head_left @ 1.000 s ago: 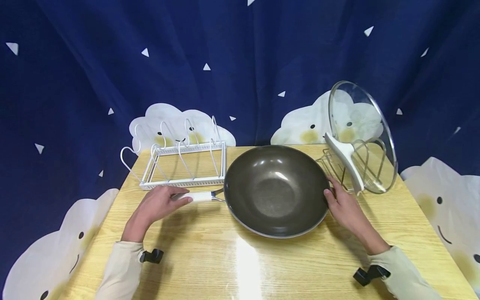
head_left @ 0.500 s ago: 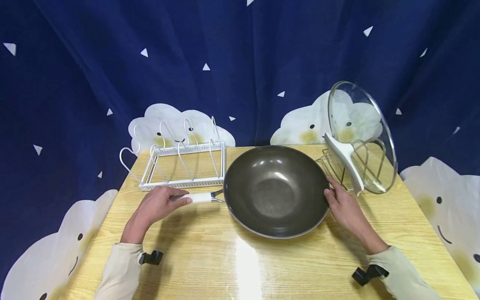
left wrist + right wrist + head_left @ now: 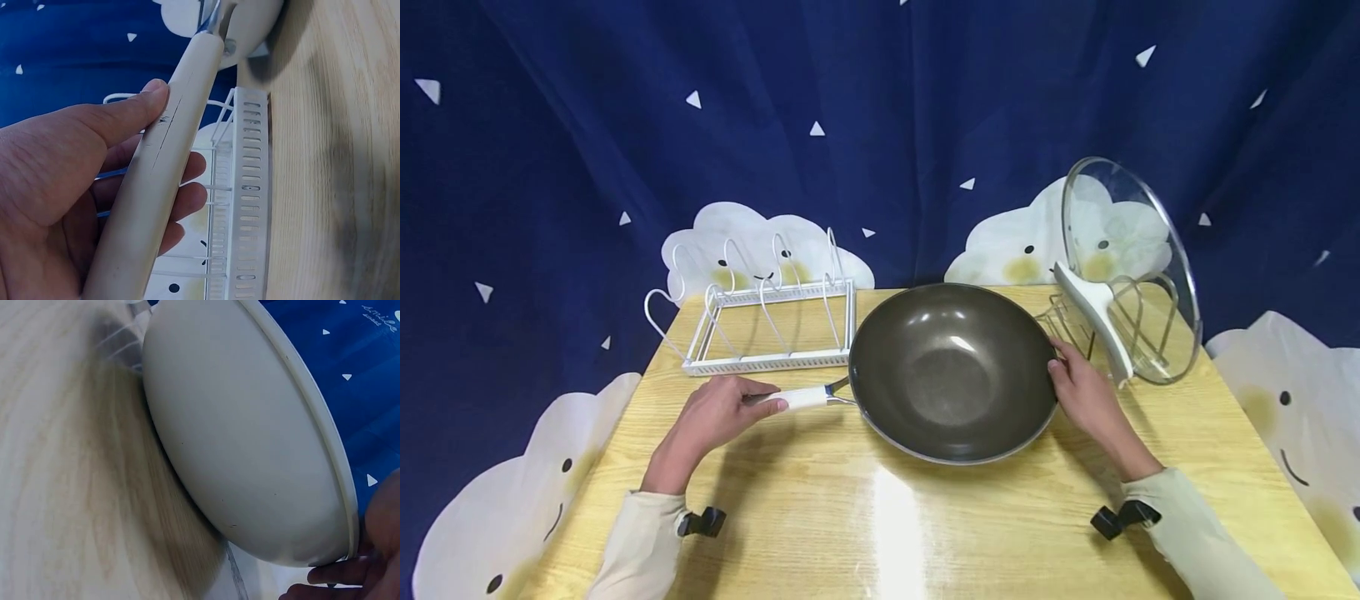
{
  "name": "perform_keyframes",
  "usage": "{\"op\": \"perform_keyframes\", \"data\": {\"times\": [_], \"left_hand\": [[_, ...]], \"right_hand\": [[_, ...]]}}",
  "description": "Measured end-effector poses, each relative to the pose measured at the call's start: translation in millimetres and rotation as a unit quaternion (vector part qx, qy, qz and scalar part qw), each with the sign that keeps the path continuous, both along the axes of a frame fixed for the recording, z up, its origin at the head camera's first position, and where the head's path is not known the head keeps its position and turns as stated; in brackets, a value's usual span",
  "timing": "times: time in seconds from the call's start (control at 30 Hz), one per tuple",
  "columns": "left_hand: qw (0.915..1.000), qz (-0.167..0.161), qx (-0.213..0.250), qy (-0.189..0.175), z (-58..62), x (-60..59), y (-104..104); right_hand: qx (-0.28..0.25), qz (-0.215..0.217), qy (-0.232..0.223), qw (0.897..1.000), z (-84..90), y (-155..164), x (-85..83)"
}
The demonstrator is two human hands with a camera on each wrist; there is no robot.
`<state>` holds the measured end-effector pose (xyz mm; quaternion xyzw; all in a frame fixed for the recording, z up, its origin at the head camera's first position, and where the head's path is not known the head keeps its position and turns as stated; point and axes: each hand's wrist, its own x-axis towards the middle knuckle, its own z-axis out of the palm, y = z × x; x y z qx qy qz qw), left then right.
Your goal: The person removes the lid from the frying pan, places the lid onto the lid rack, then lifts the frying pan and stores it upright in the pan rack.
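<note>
A wok with a dark inside and a pale outside sits in the middle of the wooden table, its long white handle pointing left. My left hand grips that handle; in the left wrist view the thumb lies along one side and the fingers curl round the other. At the opposite rim, my right hand pinches the wok's edge. The right wrist view has the wok's pale outer wall beside the tabletop, with fingertips at the rim. Whether the base touches the table cannot be told.
A white wire rack stands empty behind the handle at the back left. On the back right, a glass lid with a white handle leans upright in a wire stand. A dark blue curtain hangs behind the table.
Both hands keep their hold on the wok. Its near rim sits slightly farther up in the head view, and my right wrist has shifted a little inward and away from me.
</note>
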<state>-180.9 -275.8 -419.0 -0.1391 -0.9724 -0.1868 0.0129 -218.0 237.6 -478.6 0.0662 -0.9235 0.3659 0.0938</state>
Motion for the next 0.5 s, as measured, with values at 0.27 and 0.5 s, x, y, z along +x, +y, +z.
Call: {"op": "perform_keyframes", "data": {"times": [0.27, 0.5], "left_hand": [[0.9998, 0.003, 0.001, -0.022, 4.0, 7.3, 6], [0.9992, 0.016, 0.003, -0.036, 7.0, 13.3, 10]], "right_hand": [[0.006, -0.012, -0.016, 1.000, 1.5, -4, -14.0], [-0.004, -0.019, -0.033, 0.999, 6.2, -7, -23.2]]}}
